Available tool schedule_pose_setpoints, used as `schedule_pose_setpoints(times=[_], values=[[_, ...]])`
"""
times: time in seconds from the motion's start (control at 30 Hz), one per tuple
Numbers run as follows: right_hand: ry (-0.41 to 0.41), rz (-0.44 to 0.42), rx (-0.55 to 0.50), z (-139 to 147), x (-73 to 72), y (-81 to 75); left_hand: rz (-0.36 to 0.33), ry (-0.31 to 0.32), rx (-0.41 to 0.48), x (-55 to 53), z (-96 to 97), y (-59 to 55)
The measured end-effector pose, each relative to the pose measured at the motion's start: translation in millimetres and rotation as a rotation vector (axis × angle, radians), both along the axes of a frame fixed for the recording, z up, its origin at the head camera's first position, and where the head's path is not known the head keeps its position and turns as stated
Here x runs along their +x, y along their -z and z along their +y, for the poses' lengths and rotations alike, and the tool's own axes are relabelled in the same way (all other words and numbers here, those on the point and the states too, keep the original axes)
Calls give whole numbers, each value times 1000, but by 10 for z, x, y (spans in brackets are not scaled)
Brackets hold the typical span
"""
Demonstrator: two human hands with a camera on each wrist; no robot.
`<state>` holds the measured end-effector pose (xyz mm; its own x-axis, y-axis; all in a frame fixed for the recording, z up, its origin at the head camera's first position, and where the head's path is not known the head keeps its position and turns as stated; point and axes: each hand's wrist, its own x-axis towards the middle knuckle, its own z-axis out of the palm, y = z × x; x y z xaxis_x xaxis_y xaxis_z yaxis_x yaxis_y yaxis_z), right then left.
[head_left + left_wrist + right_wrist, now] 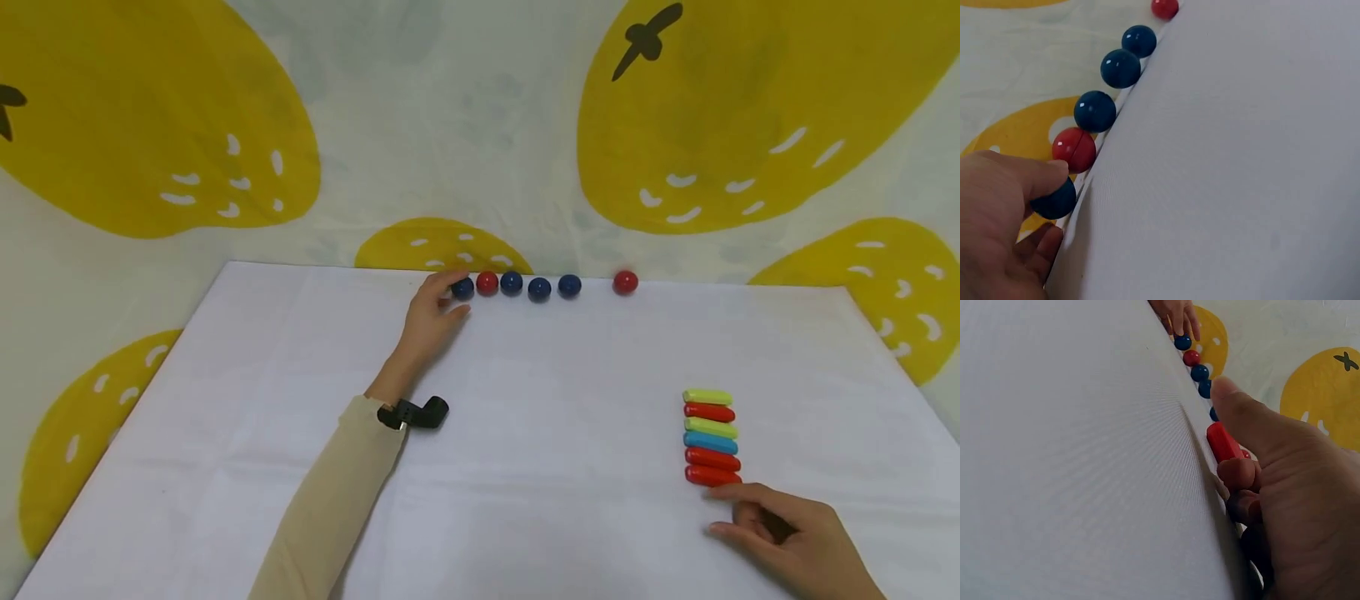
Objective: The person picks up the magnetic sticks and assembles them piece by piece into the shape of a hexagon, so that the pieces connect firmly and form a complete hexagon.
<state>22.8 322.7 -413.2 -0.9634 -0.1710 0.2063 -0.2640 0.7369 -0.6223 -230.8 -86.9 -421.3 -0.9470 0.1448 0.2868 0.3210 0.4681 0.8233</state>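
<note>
A row of glossy balls lies along the table's far edge. My left hand [435,312] reaches round the leftmost dark blue ball [462,289], index finger behind it and thumb apart on the near side. Beside that ball come a red ball [487,283] and three blue ones, the middle blue ball [539,290] slightly nearer. At the right, short coloured sticks lie stacked in a column on the cloth. My right hand [787,533] has its index fingertip at the nearest red stick [711,476], its thumb held away; the right wrist view shows this red stick [1222,440] behind the thumb.
Farther right on the far edge, another red ball [626,282] stands apart. Above the nearest stick lie another red, a blue stick [710,442], and yellow-green and red ones. A white cloth [540,433] covers the table; a lemon-patterned curtain [450,125] hangs behind.
</note>
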Motion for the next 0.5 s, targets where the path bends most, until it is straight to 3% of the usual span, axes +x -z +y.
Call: schedule_pose_setpoints(times=[0.1,0.33,0.5], values=[[15,3,36,-32,18,7,1,-14,-55,18,24,-8],[14,107,59,-16,48,21,10,-53,-102,77,75,5],[34,62,85,-17,37,14,37,-55,-122,75,98,11]])
